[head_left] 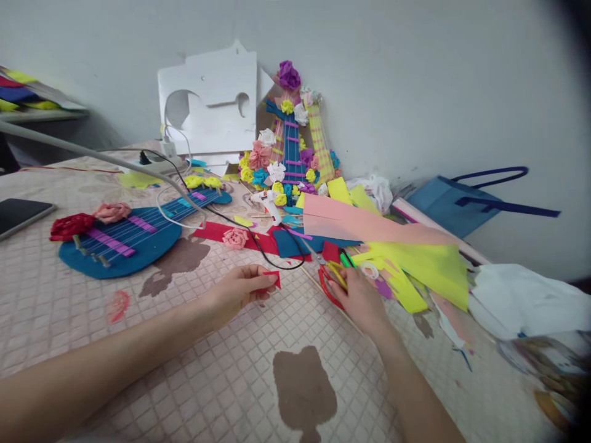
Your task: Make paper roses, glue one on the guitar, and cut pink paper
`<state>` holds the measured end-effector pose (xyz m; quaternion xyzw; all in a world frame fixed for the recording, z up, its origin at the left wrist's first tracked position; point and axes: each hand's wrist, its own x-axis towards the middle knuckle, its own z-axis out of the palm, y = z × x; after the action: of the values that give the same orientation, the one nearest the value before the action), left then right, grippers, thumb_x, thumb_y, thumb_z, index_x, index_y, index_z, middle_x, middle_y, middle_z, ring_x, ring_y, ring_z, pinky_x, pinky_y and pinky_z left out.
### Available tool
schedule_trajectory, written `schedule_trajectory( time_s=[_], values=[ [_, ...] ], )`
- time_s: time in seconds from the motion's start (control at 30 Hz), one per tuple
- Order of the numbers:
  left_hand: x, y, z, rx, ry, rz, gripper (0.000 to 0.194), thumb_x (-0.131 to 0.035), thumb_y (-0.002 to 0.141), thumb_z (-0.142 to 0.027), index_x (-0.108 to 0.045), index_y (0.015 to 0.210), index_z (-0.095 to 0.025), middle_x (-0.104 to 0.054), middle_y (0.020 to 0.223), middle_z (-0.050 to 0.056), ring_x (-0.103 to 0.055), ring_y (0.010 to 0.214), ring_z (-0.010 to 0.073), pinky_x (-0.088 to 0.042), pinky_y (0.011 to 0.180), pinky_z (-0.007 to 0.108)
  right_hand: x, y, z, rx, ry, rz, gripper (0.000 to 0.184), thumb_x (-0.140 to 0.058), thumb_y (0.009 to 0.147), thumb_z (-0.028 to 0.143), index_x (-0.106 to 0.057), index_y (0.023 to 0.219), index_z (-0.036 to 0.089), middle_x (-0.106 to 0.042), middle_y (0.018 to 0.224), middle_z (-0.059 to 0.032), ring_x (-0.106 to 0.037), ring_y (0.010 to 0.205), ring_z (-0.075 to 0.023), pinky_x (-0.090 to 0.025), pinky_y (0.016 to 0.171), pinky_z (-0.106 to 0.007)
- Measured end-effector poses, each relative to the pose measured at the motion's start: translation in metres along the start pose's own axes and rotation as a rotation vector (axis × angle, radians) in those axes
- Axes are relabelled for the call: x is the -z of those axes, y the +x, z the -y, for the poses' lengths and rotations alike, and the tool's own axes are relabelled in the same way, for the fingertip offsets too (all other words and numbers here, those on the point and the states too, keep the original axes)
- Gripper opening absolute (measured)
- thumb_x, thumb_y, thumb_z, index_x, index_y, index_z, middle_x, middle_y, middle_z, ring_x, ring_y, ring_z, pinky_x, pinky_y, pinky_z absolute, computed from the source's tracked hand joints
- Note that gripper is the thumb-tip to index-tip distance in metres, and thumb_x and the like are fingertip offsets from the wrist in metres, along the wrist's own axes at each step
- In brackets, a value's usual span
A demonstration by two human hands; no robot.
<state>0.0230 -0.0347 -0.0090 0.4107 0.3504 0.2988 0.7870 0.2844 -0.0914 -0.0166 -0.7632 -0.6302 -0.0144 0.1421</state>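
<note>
My left hand (240,289) is closed, pinching a small red piece of crepe paper or felt (276,279) between thumb and fingertips just above the table. My right hand (366,301) has its fingers around the red-and-yellow handles of a pair of scissors (329,289). The scissor blades point away from me, toward the blue and red sheets. Beside the handles are a red scrap (330,251) and a green-and-black marker-like item (346,258). A thin wooden stick (318,284) passes under the scissors.
A blue paper guitar (152,261) with roses lies left. Farther back stand a white glue gun (268,203), its black cord looping forward, and flower-covered paper instruments (290,147). Yellow sheets (420,271), a pink sheet (369,218) and a blue bag (455,206) occupy the right. A phone (23,215) lies far left.
</note>
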Motion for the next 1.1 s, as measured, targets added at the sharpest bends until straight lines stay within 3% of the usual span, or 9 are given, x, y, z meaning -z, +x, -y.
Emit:
schedule_trajectory(
  time_s=[0.07,0.2,0.3,0.37,0.47,0.73,1.1],
  values=[
    [0.001,0.000,0.001,0.011,-0.010,0.003,0.026,-0.077,0.068,-0.031,-0.057,0.070,-0.014,-0.063,0.072,0.001,-0.053,0.064,0.0076,-0.041,0.063,0.022,0.005,0.000,0.001,-0.047,0.222,-0.016,0.024,-0.048,0.084,0.039,-0.051,0.093,0.017,-0.063,0.089,-0.0128,-0.061,0.083,-0.0284,-0.046,0.070,-0.040],
    [0.000,0.000,0.004,0.002,0.003,0.015,0.027,-0.077,0.067,-0.032,-0.057,0.070,-0.013,-0.062,0.073,0.001,-0.053,0.065,0.0086,-0.041,0.064,0.023,0.008,-0.006,0.025,-0.031,0.943,0.074,0.035,-0.063,0.074,0.042,-0.049,0.097,0.021,-0.060,0.079,-0.0026,-0.060,0.069,-0.0181,-0.048,0.062,-0.031],
    [-0.003,-0.002,0.005,-0.019,0.066,0.009,0.025,-0.076,0.068,-0.032,-0.059,0.073,-0.013,-0.062,0.074,0.001,-0.052,0.066,0.0088,-0.041,0.066,0.024,0.002,-0.019,0.056,-0.068,1.215,0.175,0.032,-0.069,0.072,0.040,-0.052,0.091,0.022,-0.050,0.062,0.0061,-0.049,0.049,-0.0098,-0.041,0.046,-0.022],
    [-0.006,-0.004,0.006,-0.033,0.106,-0.007,0.025,-0.075,0.068,-0.032,-0.061,0.074,-0.013,-0.062,0.076,0.001,-0.052,0.067,0.0088,-0.041,0.067,0.024,-0.002,-0.029,0.074,-0.067,1.342,0.248,0.029,-0.069,0.073,0.040,-0.052,0.088,0.021,-0.049,0.059,0.0071,-0.048,0.047,-0.0086,-0.040,0.044,-0.021],
    [-0.009,-0.005,0.007,-0.052,0.132,-0.002,0.024,-0.074,0.068,-0.032,-0.061,0.074,-0.013,-0.063,0.076,0.001,-0.052,0.068,0.0093,-0.041,0.067,0.024,-0.007,-0.039,0.089,-0.061,1.365,0.279,0.027,-0.070,0.073,0.036,-0.053,0.085,0.020,-0.051,0.064,0.0059,-0.049,0.048,-0.0075,-0.041,0.045,-0.020],
    [-0.011,-0.004,0.013,-0.058,0.136,0.022,0.025,-0.074,0.068,-0.033,-0.059,0.074,-0.014,-0.064,0.077,0.002,-0.056,0.071,0.0123,-0.041,0.068,0.026,-0.010,-0.042,0.095,-0.105,1.192,0.149,0.025,-0.070,0.071,0.032,-0.054,0.086,0.021,-0.057,0.071,0.0039,-0.050,0.051,-0.0085,-0.042,0.046,-0.021],
    [-0.007,-0.003,0.012,-0.076,0.197,0.021,0.022,-0.071,0.071,-0.033,-0.062,0.076,-0.014,-0.064,0.076,0.002,-0.052,0.067,0.0102,-0.039,0.064,0.023,-0.012,-0.041,0.097,-0.147,1.341,0.180,0.015,-0.065,0.074,0.026,-0.055,0.082,0.020,-0.053,0.066,0.0047,-0.049,0.052,-0.0073,-0.044,0.046,-0.018]
  ],
)
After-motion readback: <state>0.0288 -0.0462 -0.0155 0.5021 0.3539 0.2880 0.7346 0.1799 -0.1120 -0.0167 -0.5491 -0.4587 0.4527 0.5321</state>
